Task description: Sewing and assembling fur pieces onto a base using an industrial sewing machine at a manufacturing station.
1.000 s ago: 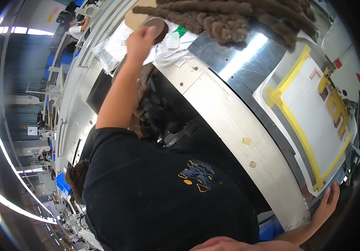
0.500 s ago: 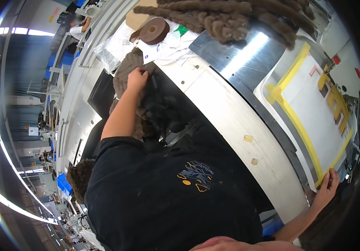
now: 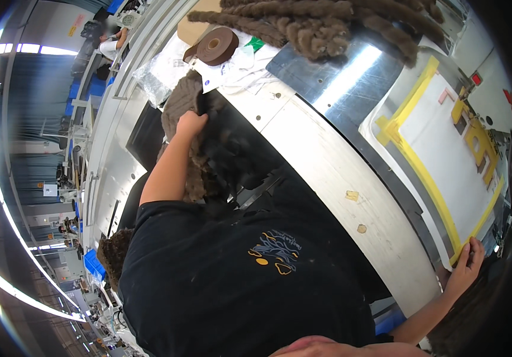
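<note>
My left hand (image 3: pixel 191 125) is closed on a brown fur piece (image 3: pixel 182 100), ribbed in rows. The fur hangs over the table's near edge at the upper left, above my lap. Part of it lies hidden behind my forearm. Far to the right, my right hand (image 3: pixel 469 262) rests by the lower corner of a white sheet (image 3: pixel 440 149) bordered with yellow tape (image 3: pixel 425 196). Its fingers point up, thumb apart, and nothing shows in them.
A roll of brown tape (image 3: pixel 217 46) sits on white cloth and paper beside a clear plastic bag (image 3: pixel 152 80). Long brown fur strips (image 3: pixel 321 35) lie on the far side, over a shiny metal plate (image 3: pixel 303 71). The white table edge (image 3: pixel 333 196) curves between my hands. Another person (image 3: pixel 110 44) sits at the upper left.
My left hand has slid slightly down along the fur, toward me. The fur's ribbed side shows a little more above it. My right hand stays at the sheet's corner.
</note>
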Demonstrator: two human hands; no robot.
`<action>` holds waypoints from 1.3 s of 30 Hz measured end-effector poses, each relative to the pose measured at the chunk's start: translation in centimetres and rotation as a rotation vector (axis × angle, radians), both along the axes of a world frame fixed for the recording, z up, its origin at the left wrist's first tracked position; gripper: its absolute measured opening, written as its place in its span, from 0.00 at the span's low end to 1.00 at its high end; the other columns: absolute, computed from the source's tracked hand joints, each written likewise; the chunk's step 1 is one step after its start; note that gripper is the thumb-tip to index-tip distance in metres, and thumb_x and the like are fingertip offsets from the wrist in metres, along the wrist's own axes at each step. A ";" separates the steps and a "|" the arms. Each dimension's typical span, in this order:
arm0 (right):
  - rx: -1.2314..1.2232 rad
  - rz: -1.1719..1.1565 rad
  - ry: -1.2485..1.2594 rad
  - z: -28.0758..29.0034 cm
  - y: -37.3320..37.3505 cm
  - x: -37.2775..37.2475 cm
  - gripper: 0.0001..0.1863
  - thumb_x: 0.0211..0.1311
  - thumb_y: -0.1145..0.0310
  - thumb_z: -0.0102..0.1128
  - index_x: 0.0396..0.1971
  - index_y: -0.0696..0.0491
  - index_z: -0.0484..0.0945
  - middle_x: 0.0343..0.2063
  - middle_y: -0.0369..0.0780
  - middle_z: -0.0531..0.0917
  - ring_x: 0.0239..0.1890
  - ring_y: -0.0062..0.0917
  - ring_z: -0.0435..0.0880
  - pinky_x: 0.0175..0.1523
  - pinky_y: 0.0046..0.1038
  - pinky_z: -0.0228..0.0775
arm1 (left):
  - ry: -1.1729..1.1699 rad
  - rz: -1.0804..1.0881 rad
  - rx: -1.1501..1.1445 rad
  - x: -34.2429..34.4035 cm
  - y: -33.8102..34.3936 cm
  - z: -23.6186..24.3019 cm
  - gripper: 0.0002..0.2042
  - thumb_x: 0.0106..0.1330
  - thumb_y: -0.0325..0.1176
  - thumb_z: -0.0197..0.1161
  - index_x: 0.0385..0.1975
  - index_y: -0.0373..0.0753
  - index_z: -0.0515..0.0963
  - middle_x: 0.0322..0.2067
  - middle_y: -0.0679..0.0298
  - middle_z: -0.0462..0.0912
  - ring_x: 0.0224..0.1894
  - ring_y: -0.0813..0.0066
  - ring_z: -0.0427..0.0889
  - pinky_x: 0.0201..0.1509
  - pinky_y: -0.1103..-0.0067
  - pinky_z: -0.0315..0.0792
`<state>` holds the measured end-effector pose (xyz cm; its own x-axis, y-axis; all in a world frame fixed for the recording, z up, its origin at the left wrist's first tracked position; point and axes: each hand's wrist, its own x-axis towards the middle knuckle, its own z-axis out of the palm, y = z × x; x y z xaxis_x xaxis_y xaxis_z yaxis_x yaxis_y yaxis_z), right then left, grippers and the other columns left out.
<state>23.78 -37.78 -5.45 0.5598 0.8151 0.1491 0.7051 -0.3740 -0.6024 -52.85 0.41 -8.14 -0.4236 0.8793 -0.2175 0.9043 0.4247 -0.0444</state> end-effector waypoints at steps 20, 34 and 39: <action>0.000 0.066 0.087 1.6 1.2 0.8 0.12 0.76 0.71 0.58 0.54 0.59 0.79 0.54 0.41 0.80 0.55 0.28 0.78 0.61 0.26 0.67 | -1.635 0.270 0.590 -7.4 1.8 11.1 0.20 0.76 0.43 0.53 0.58 0.37 0.78 0.56 0.55 0.84 0.59 0.57 0.83 0.69 0.58 0.73; 0.078 0.535 0.222 15.0 11.7 -16.6 0.40 0.59 0.43 0.72 0.58 0.62 0.75 0.48 0.50 0.82 0.50 0.39 0.83 0.57 0.35 0.74 | -2.198 -0.679 0.114 28.6 -3.8 14.4 0.17 0.72 0.29 0.61 0.59 0.35 0.75 0.45 0.63 0.83 0.47 0.72 0.82 0.56 0.76 0.75; 0.622 -0.141 1.383 13.1 11.0 -16.1 0.18 0.75 0.55 0.59 0.48 0.55 0.84 0.41 0.34 0.86 0.38 0.22 0.83 0.45 0.29 0.77 | -1.954 -0.991 -0.053 36.2 -9.4 14.0 0.13 0.74 0.28 0.61 0.55 0.33 0.78 0.48 0.65 0.83 0.52 0.73 0.80 0.56 0.75 0.73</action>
<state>7.64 -26.80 7.62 0.6087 0.7523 -0.2522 -0.5454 0.1659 -0.8216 -16.64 -8.94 5.87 0.7533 0.5927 0.2850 -0.3233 -0.0436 0.9453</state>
